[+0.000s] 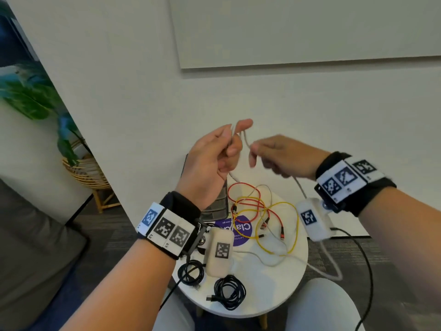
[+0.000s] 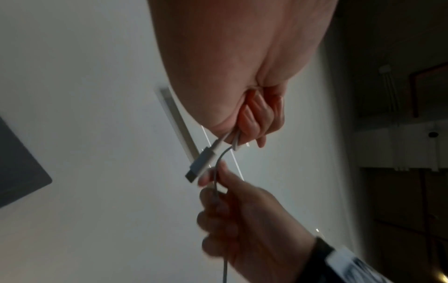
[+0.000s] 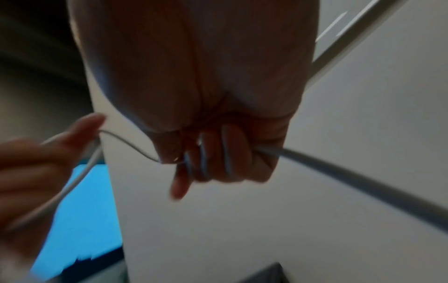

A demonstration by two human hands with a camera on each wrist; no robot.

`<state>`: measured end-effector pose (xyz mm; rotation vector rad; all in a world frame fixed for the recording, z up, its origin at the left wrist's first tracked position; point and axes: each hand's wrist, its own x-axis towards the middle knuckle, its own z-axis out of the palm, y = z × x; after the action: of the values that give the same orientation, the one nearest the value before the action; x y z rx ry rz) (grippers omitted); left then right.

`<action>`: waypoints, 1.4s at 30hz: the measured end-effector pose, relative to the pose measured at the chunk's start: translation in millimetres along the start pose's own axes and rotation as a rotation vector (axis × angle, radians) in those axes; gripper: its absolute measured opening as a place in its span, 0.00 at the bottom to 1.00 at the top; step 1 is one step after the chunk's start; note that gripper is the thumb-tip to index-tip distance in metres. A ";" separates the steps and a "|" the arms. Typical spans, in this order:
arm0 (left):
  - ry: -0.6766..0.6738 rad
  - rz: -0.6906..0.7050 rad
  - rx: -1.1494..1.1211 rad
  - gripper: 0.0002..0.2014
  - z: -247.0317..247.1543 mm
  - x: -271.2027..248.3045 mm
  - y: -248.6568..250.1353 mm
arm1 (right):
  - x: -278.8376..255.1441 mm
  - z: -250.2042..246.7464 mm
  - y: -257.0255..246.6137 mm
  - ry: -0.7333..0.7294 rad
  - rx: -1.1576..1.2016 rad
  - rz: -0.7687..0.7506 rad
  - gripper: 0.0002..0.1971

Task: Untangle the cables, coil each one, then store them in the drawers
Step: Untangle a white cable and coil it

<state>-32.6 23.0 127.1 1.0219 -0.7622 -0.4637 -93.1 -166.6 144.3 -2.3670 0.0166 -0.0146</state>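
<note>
While my left hand (image 1: pixel 216 151) pinches the white cable (image 1: pixel 245 142) near its plug, my right hand (image 1: pixel 284 156) grips the run trailing down rightward to the table (image 1: pixel 274 299).

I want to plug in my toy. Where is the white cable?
In the head view the white cable is held up between both hands, above the round table; its plug sticks out of the left hand.

On the purple round sticker (image 1: pixel 235 231) lying on the white table (image 1: pixel 269 297), large white letters reading "Clay" can be made out upside down (the rest is hidden by cables); "you go" is legible, other lines being too small.
</note>
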 end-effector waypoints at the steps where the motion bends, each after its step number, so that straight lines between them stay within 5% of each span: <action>1: 0.061 0.017 0.017 0.19 -2.7 -0.1 0.6 | -4.2 6.4 -3.4 -0.086 -0.025 -0.011 0.22; 5: 0.234 0.030 0.063 0.17 -5.5 1.0 -5.0 | -17.1 15.2 -23.5 -0.350 -0.096 -0.075 0.17; 8: 0.197 -0.007 0.192 0.23 -7.3 0.7 -11.6 | -21.5 2.9 -43.5 -0.398 -0.163 -0.137 0.12; 11: 0.021 -0.031 0.560 0.21 -10.2 -1.1 -14.0 | -21.3 -27.0 -54.7 -0.199 -0.209 -0.237 0.11; 17: -0.079 -0.010 0.401 0.19 -6.2 -8.0 1.2 | -10.5 -59.7 -29.3 0.228 -0.157 -0.272 0.13; 23: -0.048 0.055 0.088 0.18 1.6 -2.3 14.4 | -0.6 10.6 19.1 0.107 0.049 -0.137 0.20; 28: 0.120 -0.010 0.299 0.19 -7.3 4.7 -1.6 | -20.3 43.6 -2.1 -0.054 -0.149 -0.224 0.15; 31: 0.060 -0.067 0.516 0.19 -10.2 0.4 -17.1 | -28.7 26.3 -27.1 -0.119 -0.304 -0.284 0.15; 34: -0.058 -0.072 0.656 0.14 -13.8 -5.7 -23.2 | -26.9 -4.4 -37.3 0.010 -0.363 -0.351 0.12; 42: -0.161 -0.096 0.269 0.20 -7.7 -9.0 -3.2 | -10.3 -27.3 -0.7 0.191 -0.191 -0.362 0.14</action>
<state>-32.7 32.0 118.8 1.2871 -0.9397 -0.5404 -103.8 -185.1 164.2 -2.5190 -0.3319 -0.4309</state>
